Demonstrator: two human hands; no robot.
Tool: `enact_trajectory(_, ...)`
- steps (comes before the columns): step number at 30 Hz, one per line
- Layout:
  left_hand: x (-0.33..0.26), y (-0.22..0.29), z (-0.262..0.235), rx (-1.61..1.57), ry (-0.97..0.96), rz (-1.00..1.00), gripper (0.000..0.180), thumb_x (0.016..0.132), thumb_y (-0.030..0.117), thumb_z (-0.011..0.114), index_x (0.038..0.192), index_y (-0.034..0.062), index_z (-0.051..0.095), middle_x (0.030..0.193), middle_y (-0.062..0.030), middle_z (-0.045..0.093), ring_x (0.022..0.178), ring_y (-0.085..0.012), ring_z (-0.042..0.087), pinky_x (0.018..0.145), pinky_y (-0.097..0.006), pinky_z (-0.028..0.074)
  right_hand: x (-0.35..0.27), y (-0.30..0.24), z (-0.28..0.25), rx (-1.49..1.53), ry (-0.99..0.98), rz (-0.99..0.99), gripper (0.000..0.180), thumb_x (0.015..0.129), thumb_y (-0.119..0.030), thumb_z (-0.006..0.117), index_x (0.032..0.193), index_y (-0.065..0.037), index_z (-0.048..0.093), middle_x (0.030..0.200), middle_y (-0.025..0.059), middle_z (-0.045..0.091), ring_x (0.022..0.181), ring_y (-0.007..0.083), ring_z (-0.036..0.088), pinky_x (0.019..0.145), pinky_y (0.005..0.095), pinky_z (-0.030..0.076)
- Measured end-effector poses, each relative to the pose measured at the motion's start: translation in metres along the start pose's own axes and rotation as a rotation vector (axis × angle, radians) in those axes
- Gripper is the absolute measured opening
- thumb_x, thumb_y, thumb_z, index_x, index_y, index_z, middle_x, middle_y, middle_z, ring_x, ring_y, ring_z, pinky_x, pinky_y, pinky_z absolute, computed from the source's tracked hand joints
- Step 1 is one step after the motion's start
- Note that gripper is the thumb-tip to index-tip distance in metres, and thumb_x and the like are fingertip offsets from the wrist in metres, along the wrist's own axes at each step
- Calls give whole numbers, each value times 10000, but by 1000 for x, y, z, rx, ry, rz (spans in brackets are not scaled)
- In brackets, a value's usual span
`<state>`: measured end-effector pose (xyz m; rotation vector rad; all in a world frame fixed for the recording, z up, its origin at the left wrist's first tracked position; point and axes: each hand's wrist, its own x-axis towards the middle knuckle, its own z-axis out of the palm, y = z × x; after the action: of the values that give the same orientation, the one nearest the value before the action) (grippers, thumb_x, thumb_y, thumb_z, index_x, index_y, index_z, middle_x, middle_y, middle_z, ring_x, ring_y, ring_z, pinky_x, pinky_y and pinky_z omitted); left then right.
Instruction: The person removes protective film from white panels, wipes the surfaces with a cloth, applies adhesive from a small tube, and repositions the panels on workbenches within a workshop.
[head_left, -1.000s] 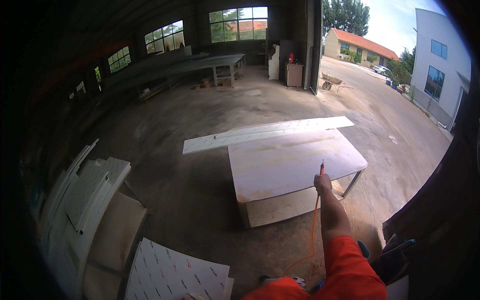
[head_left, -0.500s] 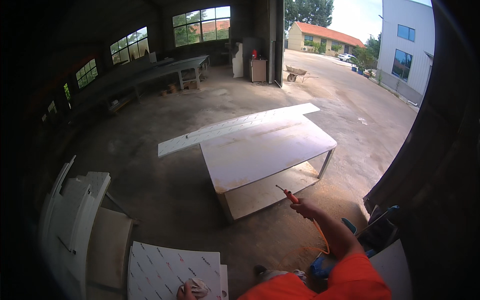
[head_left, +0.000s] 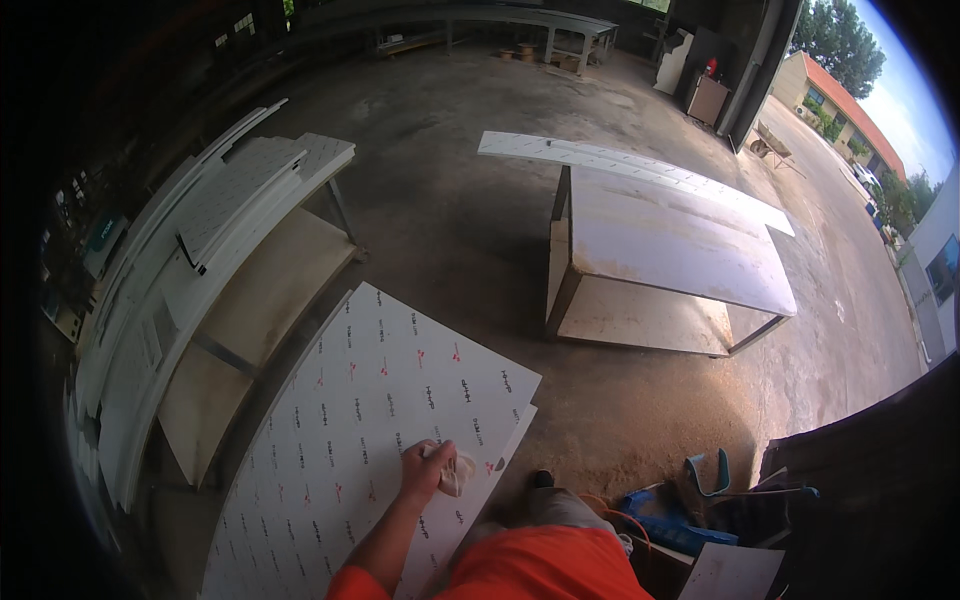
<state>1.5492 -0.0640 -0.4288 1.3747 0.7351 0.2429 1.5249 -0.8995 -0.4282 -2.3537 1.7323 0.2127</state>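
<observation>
We see the left hand (head_left: 425, 468) grasping a crumpled pale cloth (head_left: 458, 474), pressed on the white printed panel (head_left: 370, 420) directly under it. The right hand is out of view.

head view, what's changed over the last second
The right hand, raised with a thin red-tipped tool over the steel table, has dropped out of view. The left hand now presses a pale cloth onto the white printed panel. The view swung down and left. Table and long board stayed put.
</observation>
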Motion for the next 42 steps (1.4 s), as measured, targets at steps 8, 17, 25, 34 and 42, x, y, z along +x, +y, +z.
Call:
enact_trajectory(8, -40, -18, 36, -134, 204, -28, 213, 964, 209, 743, 951, 0, 708, 862, -41, 723, 794, -103, 646, 730, -291, 518, -107, -196, 149, -113, -544, -858, 523, 998, -323, 687, 1353, 50, 597, 1086, 141, 732, 831, 219, 711, 685, 361, 538)
enact_trajectory(17, -229, -107, 22, -282, 756, -163, 291, 1042, 258, 640, 1061, -25, 709, 962, -71, 709, 860, -162, 659, 777, -322, 540, -433, -457, 190, 349, -1326, -1203, 556, 1020, -391, 705, 1350, 49, 627, 1166, 127, 727, 869, 188, 715, 744, 321, 564)
enact_trajectory(25, -366, -219, -41, -1011, 1077, 237, 623, 1099, 579, 429, 1338, 19, 560, 1097, -116, 694, 908, -268, 676, 812, -488, 577, -482, -526, 207, 152, -1421, -1142, 395, 955, -356, 787, 912, 32, 731, 770, 86, 701, 587, 157, 613, 515, 306, 471)
enact_trajectory(34, -348, -167, -92, -1208, 1270, 172, 490, 1077, 415, 596, 1425, 75, 537, 1384, -92, 620, 1246, -329, 608, 963, -597, 541, -456, -519, 202, 239, -1354, -980, 309, 913, -242, 829, 841, 31, 703, 689, 92, 664, 484, 126, 501, 446, 292, 346)
enact_trajectory(42, -370, -184, -78, -1018, 1297, 166, 446, 1064, 321, 649, 1386, 30, 545, 1262, -100, 652, 1098, -275, 664, 929, -479, 573, -443, -517, 186, 392, -1338, -958, 253, 964, -271, 770, 946, -26, 708, 780, 58, 677, 569, 146, 572, 485, 282, 400)
